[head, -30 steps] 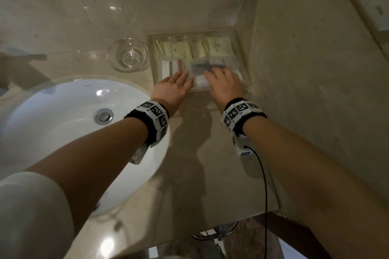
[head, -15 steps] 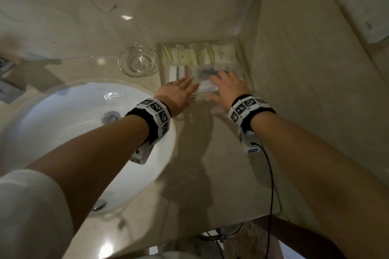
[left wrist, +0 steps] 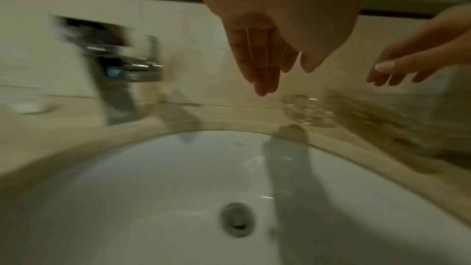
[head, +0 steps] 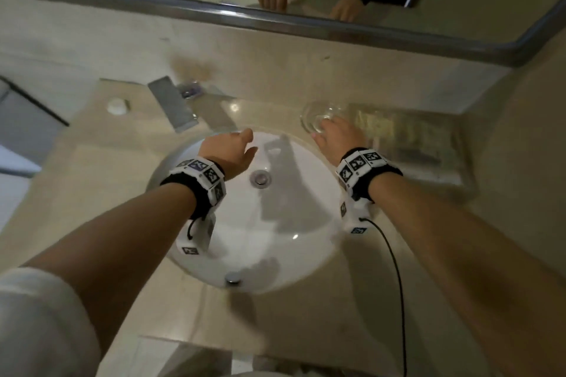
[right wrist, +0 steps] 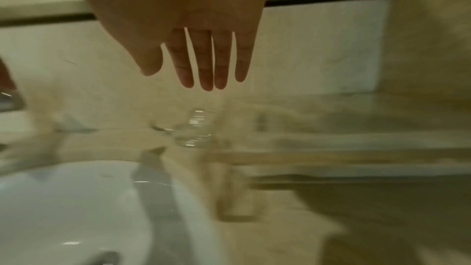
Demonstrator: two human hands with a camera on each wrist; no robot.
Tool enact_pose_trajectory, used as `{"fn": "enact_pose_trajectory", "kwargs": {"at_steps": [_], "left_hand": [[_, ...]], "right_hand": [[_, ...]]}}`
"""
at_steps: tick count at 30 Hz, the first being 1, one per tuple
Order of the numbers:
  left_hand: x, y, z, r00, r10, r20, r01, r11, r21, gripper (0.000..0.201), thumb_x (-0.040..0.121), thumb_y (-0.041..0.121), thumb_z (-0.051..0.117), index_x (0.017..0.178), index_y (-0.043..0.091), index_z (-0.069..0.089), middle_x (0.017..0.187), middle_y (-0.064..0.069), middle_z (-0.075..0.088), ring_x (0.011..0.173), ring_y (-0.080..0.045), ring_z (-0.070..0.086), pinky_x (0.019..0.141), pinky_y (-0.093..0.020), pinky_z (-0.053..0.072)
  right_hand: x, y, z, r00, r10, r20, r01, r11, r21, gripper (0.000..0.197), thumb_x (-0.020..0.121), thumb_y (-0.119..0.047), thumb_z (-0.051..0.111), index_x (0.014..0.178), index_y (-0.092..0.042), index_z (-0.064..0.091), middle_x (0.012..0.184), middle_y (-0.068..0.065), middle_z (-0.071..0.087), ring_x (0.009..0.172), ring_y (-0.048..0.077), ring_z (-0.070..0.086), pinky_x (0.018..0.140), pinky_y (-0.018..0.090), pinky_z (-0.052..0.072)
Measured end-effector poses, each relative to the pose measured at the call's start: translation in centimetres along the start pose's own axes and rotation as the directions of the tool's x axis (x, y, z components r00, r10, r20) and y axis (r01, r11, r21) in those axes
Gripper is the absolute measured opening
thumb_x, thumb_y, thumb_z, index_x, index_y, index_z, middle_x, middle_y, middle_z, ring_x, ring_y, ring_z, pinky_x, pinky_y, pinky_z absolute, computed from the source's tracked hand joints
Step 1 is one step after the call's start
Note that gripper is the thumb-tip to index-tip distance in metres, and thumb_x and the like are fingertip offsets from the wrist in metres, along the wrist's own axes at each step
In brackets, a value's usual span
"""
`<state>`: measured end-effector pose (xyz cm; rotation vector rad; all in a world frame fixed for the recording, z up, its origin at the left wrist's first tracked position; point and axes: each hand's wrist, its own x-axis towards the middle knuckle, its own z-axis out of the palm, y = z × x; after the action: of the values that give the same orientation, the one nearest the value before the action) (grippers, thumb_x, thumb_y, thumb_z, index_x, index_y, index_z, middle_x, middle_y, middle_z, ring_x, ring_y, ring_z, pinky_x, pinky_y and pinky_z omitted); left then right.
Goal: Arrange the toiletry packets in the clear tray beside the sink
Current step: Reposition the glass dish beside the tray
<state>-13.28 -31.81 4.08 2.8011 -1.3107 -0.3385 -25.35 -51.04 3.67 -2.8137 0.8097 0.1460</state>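
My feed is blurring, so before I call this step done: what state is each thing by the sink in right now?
left hand: fingers relaxed, holding nothing, over the sink.
right hand: fingers straight, holding nothing, near the glass bowl.
clear tray: on the counter, packets inside; arrangement too blurred to judge.
glass bowl: upright, looks empty.
sink: looks dry.
faucet: no water running.
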Motion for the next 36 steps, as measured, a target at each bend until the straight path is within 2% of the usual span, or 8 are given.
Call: {"fn": "enact_pose_trajectory", "kwargs": {"at_steps": [5, 9, 12, 18, 22, 26, 30, 36], "left_hand": [[-3.0, -11.1, -1.2, 0.985, -0.17, -0.025, 0.171, 0.985, 0.02, 0.033, 0.096, 0.034, 0.037, 0.119, 0.014, 0.048, 0.109, -0.017, 0.065, 0.096, -0.036, 0.062, 0.073, -0.035, 0.044], [-3.2, -19.4, -1.8, 0.949, -0.304, -0.083, 0.299, 0.952, -0.066, 0.029, 0.095, 0.029, 0.038, 0.107, 0.005, 0.049, 0.096, -0.023, 0.064, 0.084, -0.039, 0.061, 0.068, -0.04, 0.047], [-1.9, -23.8, -1.5, 0.922, -0.386, -0.044, 0.379, 0.918, -0.117, 0.032, 0.094, 0.025, 0.039, 0.118, 0.003, 0.044, 0.1, -0.022, 0.062, 0.087, -0.038, 0.06, 0.066, -0.038, 0.043], [2.4, -28.8, 0.0, 0.913, -0.408, -0.014, 0.392, 0.886, -0.247, 0.038, 0.088, 0.009, 0.044, 0.125, 0.002, 0.038, 0.127, -0.021, 0.044, 0.113, -0.039, 0.046, 0.088, -0.046, 0.041], [5.4, -30.4, 1.0, 0.934, -0.349, 0.072, 0.356, 0.909, -0.218, 0.05, 0.087, 0.008, 0.047, 0.135, 0.015, 0.034, 0.146, -0.016, 0.025, 0.125, -0.039, 0.038, 0.099, -0.049, 0.04], [7.9, -31.3, 1.8, 0.933, -0.272, 0.237, 0.318, 0.931, -0.182, 0.06, 0.091, 0.017, 0.045, 0.145, 0.027, 0.02, 0.158, -0.008, 0.003, 0.139, -0.037, 0.022, 0.11, -0.049, 0.031], [9.3, -31.5, 2.3, 0.947, -0.222, 0.233, 0.253, 0.96, -0.116, 0.04, 0.091, 0.028, 0.042, 0.129, 0.015, 0.039, 0.137, -0.017, 0.034, 0.124, -0.04, 0.034, 0.103, -0.049, 0.038], [8.7, -31.2, 1.2, 0.955, -0.286, 0.074, 0.295, 0.922, -0.25, 0.041, 0.09, 0.021, 0.047, 0.128, 0.006, 0.045, 0.126, -0.023, 0.044, 0.115, -0.042, 0.047, 0.095, -0.047, 0.042]], "right_hand": [[3.2, -7.9, 0.7, 1.0, -0.019, 0.023, 0.019, 1.0, 0.022, 0.037, 0.097, -0.03, 0.042, 0.122, -0.006, 0.055, 0.127, 0.016, 0.054, 0.118, 0.033, 0.049, 0.097, 0.04, 0.042], [6.1, -13.2, 2.2, 0.999, 0.039, 0.015, -0.04, 0.997, 0.059, 0.034, 0.095, -0.03, 0.045, 0.118, -0.008, 0.057, 0.124, 0.014, 0.057, 0.114, 0.032, 0.053, 0.098, 0.042, 0.044], [8.1, -15.8, 4.0, 0.993, 0.104, 0.055, -0.109, 0.989, 0.097, 0.034, 0.094, -0.028, 0.048, 0.117, -0.005, 0.057, 0.121, 0.017, 0.059, 0.111, 0.035, 0.055, 0.096, 0.041, 0.045], [10.6, -18.1, 7.3, 0.97, 0.204, 0.129, -0.212, 0.976, 0.054, 0.034, 0.093, -0.024, 0.045, 0.117, -0.002, 0.056, 0.119, 0.022, 0.058, 0.11, 0.038, 0.055, 0.092, 0.042, 0.046], [11.5, -18.3, 8.4, 0.966, 0.202, 0.159, -0.207, 0.978, 0.015, 0.039, 0.097, -0.022, 0.038, 0.127, 0.002, 0.047, 0.13, 0.022, 0.052, 0.117, 0.037, 0.049, 0.101, 0.042, 0.04], [11.3, -18.1, 9.2, 0.956, 0.235, 0.177, -0.24, 0.971, 0.007, 0.038, 0.096, -0.022, 0.04, 0.126, 0.001, 0.047, 0.127, 0.022, 0.052, 0.117, 0.038, 0.048, 0.098, 0.043, 0.042], [10.6, -17.9, 9.6, 0.949, 0.262, 0.177, -0.273, 0.961, 0.038, 0.042, 0.097, -0.026, 0.043, 0.133, -0.004, 0.046, 0.134, 0.019, 0.049, 0.124, 0.035, 0.044, 0.101, 0.043, 0.041], [10.9, -17.9, 8.8, 0.956, 0.248, 0.157, -0.254, 0.967, 0.022, 0.038, 0.097, -0.024, 0.044, 0.128, -0.004, 0.05, 0.13, 0.019, 0.051, 0.12, 0.036, 0.046, 0.098, 0.042, 0.042]]}}
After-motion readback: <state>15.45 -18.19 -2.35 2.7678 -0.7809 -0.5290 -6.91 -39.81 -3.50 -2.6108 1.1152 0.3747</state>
